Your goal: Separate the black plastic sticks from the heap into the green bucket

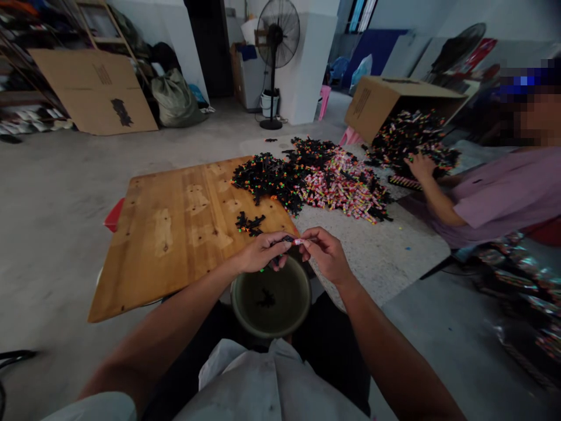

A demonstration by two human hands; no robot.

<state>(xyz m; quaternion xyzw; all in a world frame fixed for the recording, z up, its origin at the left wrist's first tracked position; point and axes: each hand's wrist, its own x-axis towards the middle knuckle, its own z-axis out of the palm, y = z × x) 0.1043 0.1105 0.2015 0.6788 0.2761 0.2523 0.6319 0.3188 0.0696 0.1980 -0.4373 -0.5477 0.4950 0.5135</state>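
Left table (169, 202) and right table (372, 251) met beyond a near bucket (287, 313).
A piece (266, 298) lay in the bucket, below the left hand (263, 251) and right hand (326, 254); a heap of pieces (267, 178) lay toward the left table's far right corner, tubes (346, 190) right of it, a box (368, 111) at far right, a fan (275, 35) farther behind.

The wearer's two hands (268, 252) (328, 255) at centre, one basin (239, 318) lower centre, two benches (175, 225) (390, 254) mid-frame, two fans (276, 33) (459, 44) along the top; heaped pieces (344, 187) beyond counting.
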